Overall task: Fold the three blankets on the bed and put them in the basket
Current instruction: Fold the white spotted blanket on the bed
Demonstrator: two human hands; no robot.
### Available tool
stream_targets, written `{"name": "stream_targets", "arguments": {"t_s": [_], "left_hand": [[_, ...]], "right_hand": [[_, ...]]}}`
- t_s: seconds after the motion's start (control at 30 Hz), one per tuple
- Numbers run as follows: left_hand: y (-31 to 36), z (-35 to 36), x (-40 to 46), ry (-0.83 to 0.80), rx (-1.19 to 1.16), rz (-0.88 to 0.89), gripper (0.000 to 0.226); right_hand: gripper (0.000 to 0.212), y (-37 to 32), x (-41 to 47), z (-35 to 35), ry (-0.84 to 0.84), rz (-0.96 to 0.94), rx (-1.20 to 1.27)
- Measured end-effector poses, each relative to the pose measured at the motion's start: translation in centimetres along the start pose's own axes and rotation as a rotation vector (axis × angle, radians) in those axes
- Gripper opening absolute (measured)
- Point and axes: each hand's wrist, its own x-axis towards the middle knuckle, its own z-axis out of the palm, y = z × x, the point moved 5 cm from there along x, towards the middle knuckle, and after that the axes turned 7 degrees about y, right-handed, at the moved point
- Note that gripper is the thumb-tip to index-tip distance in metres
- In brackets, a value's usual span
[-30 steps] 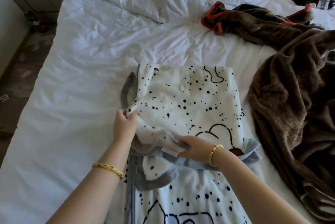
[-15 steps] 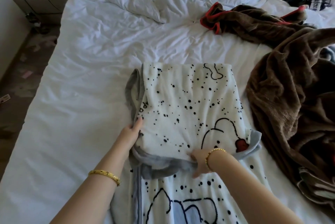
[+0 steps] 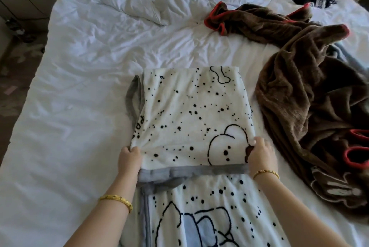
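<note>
Spotted blanket (image 3: pixel 191 119) lies mid-bed (image 3: pixel 79 107), folded flap doubled over. My left hand (image 3: pixel 129 159) & right hand (image 3: pixel 261 157) each pinch a near corner, fingers curled on fleece, holding edges square. Brown blanket (image 3: pixel 311 107) unfolded at right. Basket not visible.

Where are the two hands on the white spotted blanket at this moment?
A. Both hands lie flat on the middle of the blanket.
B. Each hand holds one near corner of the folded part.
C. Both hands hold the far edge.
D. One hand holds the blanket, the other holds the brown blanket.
B: the left hand grips the near left corner of the folded part of the white blanket, and the right hand grips the near right corner.
</note>
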Motion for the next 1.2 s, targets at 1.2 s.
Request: {"name": "stream_targets", "arguments": {"t_s": [1.2], "left_hand": [[-4.2,0.0,-10.2,0.234,0.42,0.527,0.069]], "right_hand": [[0.063,10.5,-4.0,-1.3,0.019,0.232,0.126]]}}
